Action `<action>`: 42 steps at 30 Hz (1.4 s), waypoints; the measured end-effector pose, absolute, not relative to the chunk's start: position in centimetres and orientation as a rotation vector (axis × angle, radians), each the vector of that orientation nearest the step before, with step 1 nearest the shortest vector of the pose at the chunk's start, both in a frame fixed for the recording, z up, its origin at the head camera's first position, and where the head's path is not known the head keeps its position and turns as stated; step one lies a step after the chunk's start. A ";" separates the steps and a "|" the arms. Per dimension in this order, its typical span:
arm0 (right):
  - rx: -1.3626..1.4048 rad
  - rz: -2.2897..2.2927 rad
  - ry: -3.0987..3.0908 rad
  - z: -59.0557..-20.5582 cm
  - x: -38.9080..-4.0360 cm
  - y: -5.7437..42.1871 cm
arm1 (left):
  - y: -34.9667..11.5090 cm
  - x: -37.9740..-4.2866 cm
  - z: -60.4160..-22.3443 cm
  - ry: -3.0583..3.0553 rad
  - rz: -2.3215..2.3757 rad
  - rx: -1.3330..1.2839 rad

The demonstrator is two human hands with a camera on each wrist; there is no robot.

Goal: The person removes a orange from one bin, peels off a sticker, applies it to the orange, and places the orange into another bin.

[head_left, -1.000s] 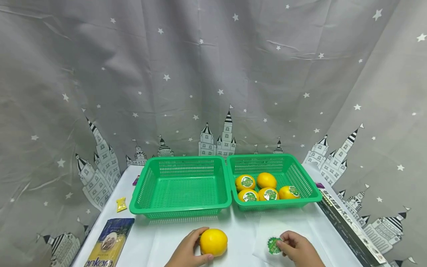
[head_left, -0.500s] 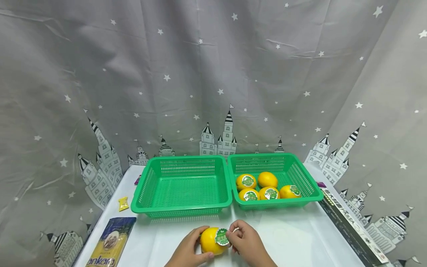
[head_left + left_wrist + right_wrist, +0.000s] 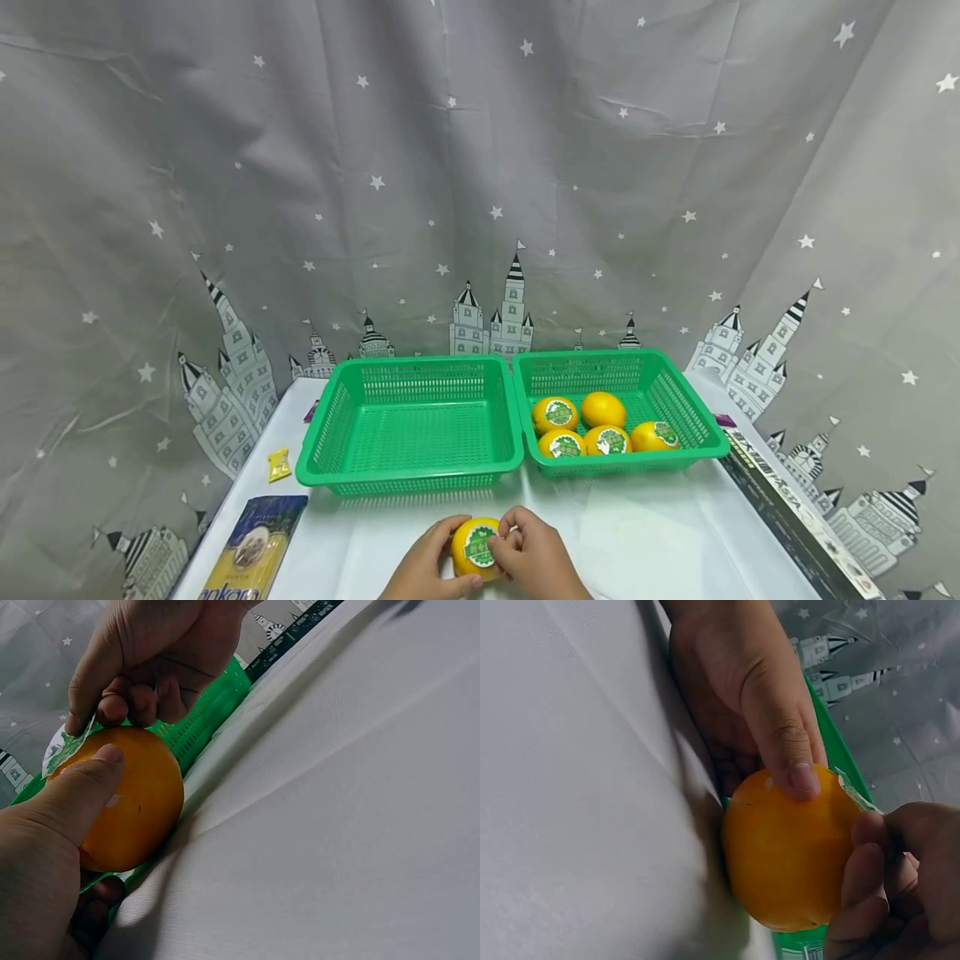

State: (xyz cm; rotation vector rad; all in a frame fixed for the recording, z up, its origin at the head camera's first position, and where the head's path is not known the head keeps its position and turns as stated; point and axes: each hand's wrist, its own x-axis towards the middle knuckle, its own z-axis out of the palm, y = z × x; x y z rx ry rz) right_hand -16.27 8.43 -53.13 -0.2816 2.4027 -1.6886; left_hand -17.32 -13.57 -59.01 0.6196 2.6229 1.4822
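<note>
A round yellow-orange fruit (image 3: 459, 550) sits near the front middle of the table in the head view. My left hand (image 3: 429, 565) grips its left side, the thumb (image 3: 84, 787) lying across its skin in the left wrist view. On the fruit is a round green-and-white sticker (image 3: 477, 547). My right hand (image 3: 536, 557) pinches the sticker's right edge between thumb and forefinger. In the left wrist view part of the sticker (image 3: 64, 754) stands away from the skin. The right wrist view shows the fruit (image 3: 784, 847) between both hands, with the sticker (image 3: 857, 793) nearly edge-on.
A green basket (image 3: 409, 482) stands behind the hands. To its right, another green basket (image 3: 633, 462) holds several fruits (image 3: 603, 410), most with stickers. White backing paper (image 3: 641, 550) lies right. At left are an ankara packet (image 3: 255, 546) and a yellow sachet (image 3: 279, 465); a long black box (image 3: 795, 508) lies right.
My right hand has carried the sticker leftward from the backing paper to the fruit. The sticker now lies farther over the fruit's front. My left hand keeps its grip.
</note>
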 end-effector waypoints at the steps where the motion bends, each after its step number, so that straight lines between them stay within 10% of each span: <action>1: -0.279 -1.681 2.411 -53.2 -16.2 8.4 | -13.5 -17.3 -59.1 2.613 1.491 0.615; 42: -0.645 -1.594 2.463 -56.2 -18.5 9.9 | -9.5 -17.6 -56.7 2.659 1.503 0.064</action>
